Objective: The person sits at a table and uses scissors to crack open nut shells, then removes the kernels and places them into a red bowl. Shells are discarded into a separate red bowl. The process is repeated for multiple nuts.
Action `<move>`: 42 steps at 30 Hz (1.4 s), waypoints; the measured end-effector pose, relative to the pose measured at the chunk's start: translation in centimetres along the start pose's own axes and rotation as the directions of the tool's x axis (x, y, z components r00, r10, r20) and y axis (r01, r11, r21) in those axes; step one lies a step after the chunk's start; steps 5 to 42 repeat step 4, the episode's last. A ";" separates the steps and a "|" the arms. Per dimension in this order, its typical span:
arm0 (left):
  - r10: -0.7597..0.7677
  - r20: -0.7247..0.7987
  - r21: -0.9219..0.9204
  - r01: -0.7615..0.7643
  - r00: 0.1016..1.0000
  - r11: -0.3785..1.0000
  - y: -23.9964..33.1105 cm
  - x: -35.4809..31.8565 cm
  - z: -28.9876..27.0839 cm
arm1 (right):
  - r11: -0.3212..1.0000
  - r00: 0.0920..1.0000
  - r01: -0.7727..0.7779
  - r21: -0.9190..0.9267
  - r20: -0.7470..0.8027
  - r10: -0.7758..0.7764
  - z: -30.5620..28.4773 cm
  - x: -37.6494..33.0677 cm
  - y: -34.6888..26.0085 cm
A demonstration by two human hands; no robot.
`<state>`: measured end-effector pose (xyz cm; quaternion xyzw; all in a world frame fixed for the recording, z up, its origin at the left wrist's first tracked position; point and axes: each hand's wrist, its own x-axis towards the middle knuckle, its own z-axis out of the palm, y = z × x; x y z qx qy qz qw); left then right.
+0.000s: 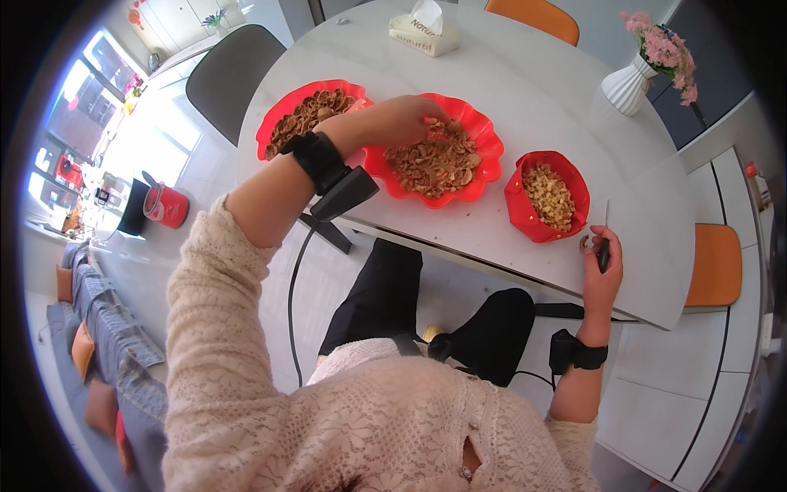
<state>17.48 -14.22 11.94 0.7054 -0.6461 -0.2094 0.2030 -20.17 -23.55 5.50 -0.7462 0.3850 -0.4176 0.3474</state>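
Note:
My left hand [402,121] reaches over the middle red scalloped plate [490,148]. Its fingers are curled together, and whatever they may pinch is hidden. Brown broken nut shells [438,168] fill that plate. At the table's front right, my right hand [604,271] is closed round the black handle of a small knife [605,256], its thin blade pointing away from me. A small brown nut piece [584,243] shows beside the right fingers. Just left of this hand stands a red folded-sided bowl [520,209] holding pale nut kernels [549,195].
Another red scalloped plate [266,123] with brown shells [307,115] lies to the left, partly behind my left forearm. Farther back on the white table [525,90] are a tissue pack [424,37] and a white vase [630,86] of pink flowers. Chairs surround the table.

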 end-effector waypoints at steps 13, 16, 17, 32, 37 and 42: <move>0.018 0.175 0.139 -0.043 0.984 0.989 1.4 0.9 -0.5 | 1.000 1.000 -0.009 0.007 0.018 0.009 -0.2 0.0 0.1; 0.018 0.175 0.139 -0.043 0.984 0.989 1.4 0.9 -0.5 | 1.000 1.000 -0.009 0.007 0.018 0.009 -0.2 0.0 0.1; 0.018 0.175 0.139 -0.043 0.984 0.989 1.4 0.9 -0.5 | 1.000 1.000 -0.009 0.007 0.018 0.009 -0.2 0.0 0.1; 0.018 0.175 0.139 -0.043 0.984 0.989 1.4 0.9 -0.5 | 1.000 1.000 -0.009 0.007 0.018 0.009 -0.2 0.0 0.1; 0.018 0.175 0.139 -0.043 0.984 0.989 1.4 0.9 -0.5 | 1.000 1.000 -0.009 0.007 0.018 0.009 -0.2 0.0 0.1; 0.018 0.175 0.139 -0.043 0.984 0.989 1.4 0.9 -0.5 | 1.000 1.000 -0.009 0.007 0.018 0.009 -0.2 0.0 0.1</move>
